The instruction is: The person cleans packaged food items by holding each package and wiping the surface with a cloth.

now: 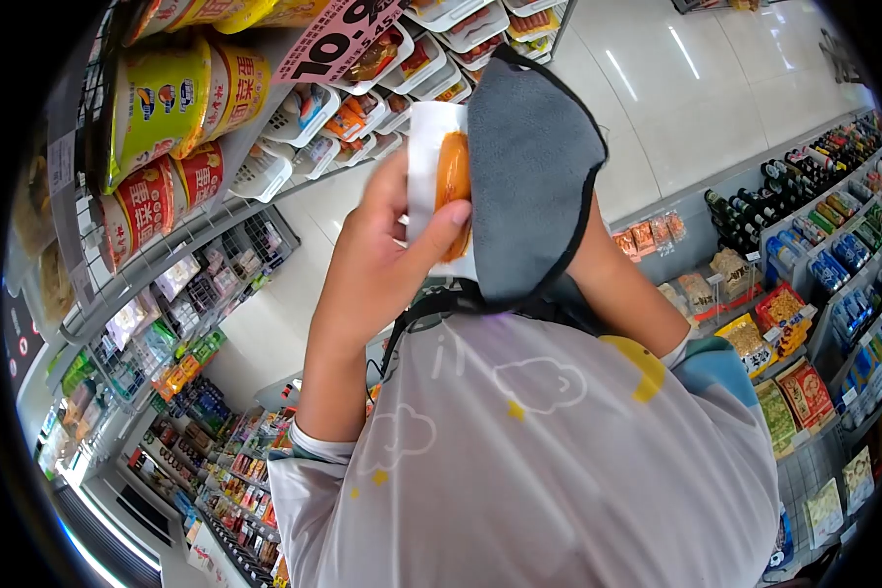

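Observation:
My left hand (387, 230) is closed round a white-backed packet (425, 157), with the thumb pressed on its front. A long orange-brown piece that looks like a sausage (453, 176) shows in the packet; its right side is covered. Over it hangs a grey cloth piece with black edging (534, 167), right beside the left fingers. My right forearm (617, 274) rises behind this cloth. The right hand itself is hidden there, so its fingers and anything in them cannot be seen.
A shelf at upper left holds yellow and red instant-food tubs (157, 108) and white trays of packaged food (309, 113). Bottles (745, 216), cans and snack packs (779, 309) line shelves at right. More stocked shelves (235, 461) stand lower left. A grey cloud-patterned garment (549, 470) fills the foreground.

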### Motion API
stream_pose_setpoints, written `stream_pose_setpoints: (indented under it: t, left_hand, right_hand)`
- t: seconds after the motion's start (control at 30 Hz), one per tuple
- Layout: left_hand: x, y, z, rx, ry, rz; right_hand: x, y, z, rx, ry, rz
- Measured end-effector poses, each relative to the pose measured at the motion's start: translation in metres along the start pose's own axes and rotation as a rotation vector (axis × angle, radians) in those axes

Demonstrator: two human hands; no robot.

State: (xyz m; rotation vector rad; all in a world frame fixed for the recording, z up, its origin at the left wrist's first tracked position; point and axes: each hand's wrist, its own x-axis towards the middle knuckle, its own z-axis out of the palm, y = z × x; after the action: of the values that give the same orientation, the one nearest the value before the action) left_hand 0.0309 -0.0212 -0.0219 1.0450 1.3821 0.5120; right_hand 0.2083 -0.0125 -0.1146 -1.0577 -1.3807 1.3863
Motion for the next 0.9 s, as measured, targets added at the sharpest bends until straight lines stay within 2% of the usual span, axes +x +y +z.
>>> stream_pose_setpoints:
  t: [0.03,0.07,0.13,0.17,0.2,0.27,0.3,0.37,0.4,0.43,0.47,0.5,0.53,0.6,0.67,0.73,0.8,0.87,0.9]
  left_hand:
    - [0.002,0.002,0.005,0.091,0.116,0.130]
    - [0.004,0.003,0.008,0.182,0.230,0.259]
    - [0.004,-0.006,0.005,0.193,0.146,0.245]
    - [0.005,-0.010,0.007,0.172,0.096,0.293]
    - [0.007,-0.011,0.010,0.153,0.046,0.341]
    - [0.002,-0.012,0.019,0.089,0.065,0.308]
    - [0.000,-0.021,0.021,-0.157,0.152,0.199]
    - [0.002,-0.023,0.019,-0.365,0.188,0.082]
    - [0.004,-0.024,0.018,-0.471,0.215,0.027]
    - [0.003,-0.032,0.008,-0.835,0.031,0.066]
    - [0.004,-0.036,0.002,-1.193,-0.160,0.105]
    - [0.011,-0.015,0.008,-1.296,-0.216,0.092]
    - [0.013,0.000,0.012,-1.203,-0.077,0.038]
    - [0.018,0.005,0.009,-1.144,0.000,0.042]
    - [0.017,0.007,0.007,-1.139,-0.004,0.026]
    - [0.015,-0.001,0.001,-1.140,0.003,0.015]
    - [0.011,-0.022,-0.009,-1.310,-0.145,0.047]
    - [0.008,-0.021,-0.009,-1.232,-0.109,-0.008]
    - [0.006,-0.022,-0.010,-1.252,-0.132,-0.027]
  right_hand:
    - [0.001,-0.006,-0.002,-0.109,0.017,-0.094]
    - [0.003,-0.011,-0.002,-0.108,0.018,-0.094]
    - [0.008,-0.026,0.000,-0.312,-0.033,-0.275]
    - [0.011,-0.037,-0.002,-0.345,-0.128,-0.211]
    - [0.009,-0.038,0.000,-0.345,-0.124,-0.211]
    - [0.002,-0.032,0.006,-0.285,-0.170,-0.235]
    - [-0.002,-0.028,0.009,-0.256,-0.191,-0.248]
    - [-0.008,-0.021,0.016,-0.196,-0.234,-0.269]
    - [-0.008,-0.025,0.016,-0.294,-0.266,-0.394]
    - [-0.008,-0.028,0.017,-0.387,-0.285,-0.523]
    - [-0.008,-0.033,0.019,-0.385,-0.283,-0.520]
    - [-0.008,-0.037,0.022,-0.249,-0.252,-0.431]
    - [-0.009,-0.040,0.024,-0.114,-0.218,-0.345]
    - [-0.013,-0.041,0.027,-0.150,-0.149,-0.337]
    - [-0.012,-0.044,0.020,-0.162,-0.147,-0.208]
    - [-0.009,-0.042,0.012,-0.237,-0.109,-0.246]
    - [-0.007,-0.047,0.006,-0.310,-0.070,-0.277]
    - [-0.003,-0.056,-0.001,-0.425,0.216,-0.289]
    - [0.002,-0.049,-0.001,-0.350,0.304,-0.357]
